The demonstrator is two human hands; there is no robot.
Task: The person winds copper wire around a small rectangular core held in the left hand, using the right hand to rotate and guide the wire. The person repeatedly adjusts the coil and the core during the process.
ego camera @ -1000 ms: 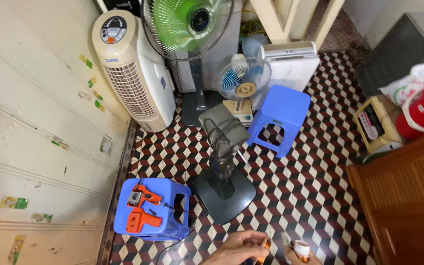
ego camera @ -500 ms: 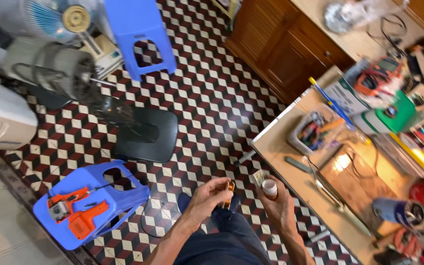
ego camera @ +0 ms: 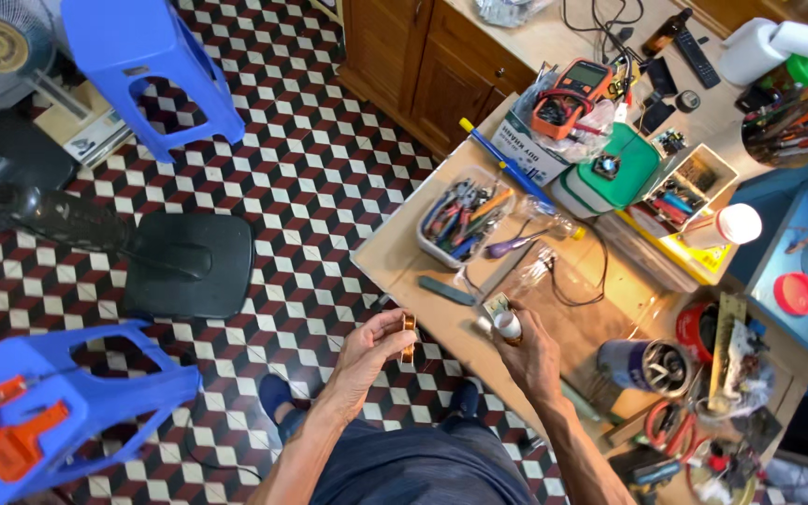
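My left hand (ego camera: 371,351) pinches a small brown ring-shaped part (ego camera: 409,337) over the patterned floor, just off the near edge of the wooden workbench (ego camera: 395,248). My right hand (ego camera: 526,351) grips a small bottle with a white top (ego camera: 507,325) above the bench edge. The two hands are close together, about a hand's width apart. My knees and dark shoes show below them.
The bench is crowded: a clear tray of pliers (ego camera: 465,220), an orange multimeter (ego camera: 568,93), a green-lidded box (ego camera: 624,168) and a metal can (ego camera: 647,365). On the floor stand a black fan base (ego camera: 189,262) and two blue stools (ego camera: 156,65), one carrying orange tools (ego camera: 11,440).
The view has swung from the fans and floor toward the workbench. Both hands now sit higher and larger in view, still holding the brown part and the bottle.
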